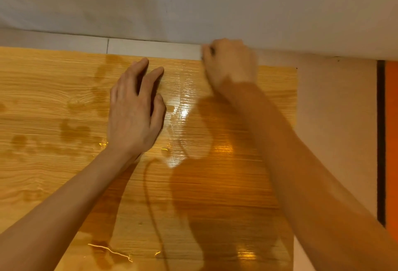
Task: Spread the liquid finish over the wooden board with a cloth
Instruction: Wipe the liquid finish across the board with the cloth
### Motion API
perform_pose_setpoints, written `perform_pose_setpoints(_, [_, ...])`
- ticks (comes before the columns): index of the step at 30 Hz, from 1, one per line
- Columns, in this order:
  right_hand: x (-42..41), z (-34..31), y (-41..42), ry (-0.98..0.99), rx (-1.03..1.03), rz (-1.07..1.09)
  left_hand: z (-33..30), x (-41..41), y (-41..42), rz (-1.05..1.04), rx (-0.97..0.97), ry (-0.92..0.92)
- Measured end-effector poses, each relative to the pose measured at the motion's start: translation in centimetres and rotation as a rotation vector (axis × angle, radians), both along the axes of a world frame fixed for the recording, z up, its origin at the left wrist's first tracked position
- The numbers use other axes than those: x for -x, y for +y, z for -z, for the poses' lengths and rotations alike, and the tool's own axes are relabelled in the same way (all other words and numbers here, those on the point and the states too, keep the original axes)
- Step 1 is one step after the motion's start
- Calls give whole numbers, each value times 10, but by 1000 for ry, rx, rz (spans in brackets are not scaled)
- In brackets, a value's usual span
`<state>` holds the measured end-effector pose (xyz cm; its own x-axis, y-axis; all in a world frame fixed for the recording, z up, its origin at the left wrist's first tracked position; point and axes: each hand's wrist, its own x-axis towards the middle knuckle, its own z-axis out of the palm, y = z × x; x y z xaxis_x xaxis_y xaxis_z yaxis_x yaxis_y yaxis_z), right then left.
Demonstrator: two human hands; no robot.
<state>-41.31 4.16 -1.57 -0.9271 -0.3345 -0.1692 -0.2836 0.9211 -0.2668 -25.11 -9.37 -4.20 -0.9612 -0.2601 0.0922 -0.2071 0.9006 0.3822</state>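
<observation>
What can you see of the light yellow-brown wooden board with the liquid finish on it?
The light yellow-brown wooden board lies flat, its grain running across the view. The right part is glossy and darker with spread finish; the left shows separate darker blotches and small puddles. The left hand is over its middle, the curled right hand is at its far edge.

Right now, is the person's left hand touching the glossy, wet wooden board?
Cannot tell. The head view shows the left hand, fingers extended, over the wooden board, but looking from above it reveals neither contact nor a gap beneath the palm.
</observation>
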Motion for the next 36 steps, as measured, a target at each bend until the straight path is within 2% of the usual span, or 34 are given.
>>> perform_pose_setpoints(4, [-16,3,-44,-3,111,-173,1,0,0,-6,-5,-3])
perform_pose_setpoints(7, [1,6,0,-30,82,-152,1,0,0,-1,-13,4])
perform_pose_setpoints(11, [24,3,94,23,26,-5,1,-1,-1,-10,-12,-2])
perform_pose_setpoints(13, [26,1,126,-14,198,113,2,0,-1,-14,-15,-5])
perform_pose_setpoints(15, [20,10,142,-81,524,371,2,0,-2,-9,-13,2])
perform_pose_setpoints(17, [5,25,150,-115,743,591,3,0,-3,-5,-12,8])
perform_pose_setpoints(20, [-14,43,149,-203,940,703,4,0,-2,7,-7,7])
perform_pose_setpoints(26, [-15,31,149,-263,961,611,-7,-12,20,6,-8,18])
perform_pose_setpoints(31, [-27,29,153,-248,991,560,-20,-61,88,167,-106,-100])
perform_pose_setpoints(36, [-91,31,166,-186,956,539,-7,-84,107,184,-132,-168])
